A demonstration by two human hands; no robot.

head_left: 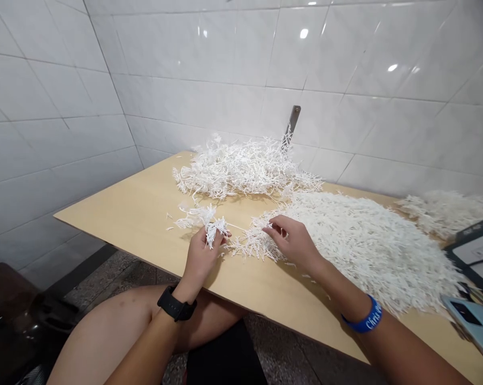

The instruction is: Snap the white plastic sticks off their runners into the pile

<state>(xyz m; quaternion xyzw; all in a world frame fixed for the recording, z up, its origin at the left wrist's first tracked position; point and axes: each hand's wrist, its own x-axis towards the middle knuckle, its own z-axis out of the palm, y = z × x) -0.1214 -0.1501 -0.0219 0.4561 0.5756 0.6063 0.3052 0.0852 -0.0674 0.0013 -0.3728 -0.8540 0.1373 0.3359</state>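
Note:
My left hand (203, 251) is closed around a small cluster of thin white branching plastic strands (216, 231), which fan out above the fingers. More of these strands (195, 215) lie just beyond that hand. A thin white stem (236, 227) extends from the cluster towards my right hand (291, 238). The right fingertips are drawn together in a pinch over loose white bits (255, 243); whatever is between them is too small to make out. Right beside that hand spreads a wide, low heap of short white pieces (357, 246).
A taller tangled pile of white strands (237, 168) stands at the back of the wooden board (124, 198), by the tiled wall. A metal bracket (292, 125) rises behind it. Another white pile (445, 211), a dark-framed object (480, 248) and a light-blue phone (472, 323) are at right.

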